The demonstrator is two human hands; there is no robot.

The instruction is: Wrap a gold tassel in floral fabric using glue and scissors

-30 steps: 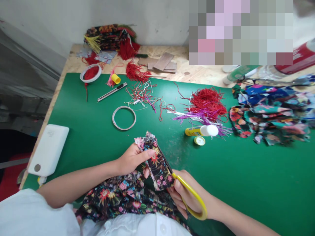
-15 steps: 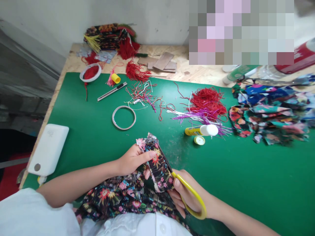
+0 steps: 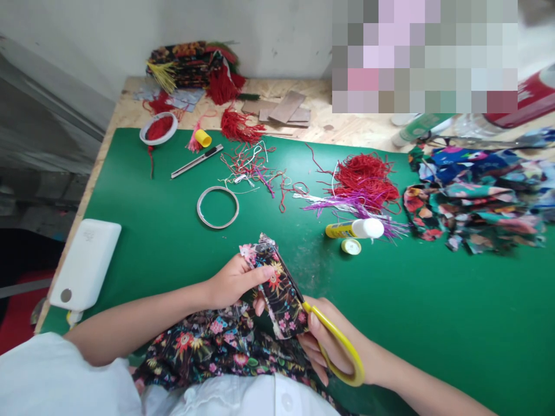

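My left hand (image 3: 236,281) pinches a strip of black floral fabric (image 3: 284,300) between thumb and fingers, above the table's near edge. Yellow-handled scissors (image 3: 336,341) are in my right hand (image 3: 333,323), with fingers through and around the handle. Their dark blades lie along the right edge of the fabric, pointing up and left. Whether the blades are parted is hard to tell. A larger spread of similar floral cloth (image 3: 217,346) lies below my hands, against my body. Part of my right fingers is hidden by the handle and fabric.
On the green mat (image 3: 151,248) are a ring (image 3: 199,209), a cutter knife (image 3: 197,160), red threads (image 3: 364,179), a glue stick (image 3: 342,231) and its cap (image 3: 351,247). A white power bank (image 3: 89,260) lies left. Fabric pieces (image 3: 472,202) are heaped right.
My right hand and the scissors have shifted very slightly to the right. The left hand stays in place on the fabric.
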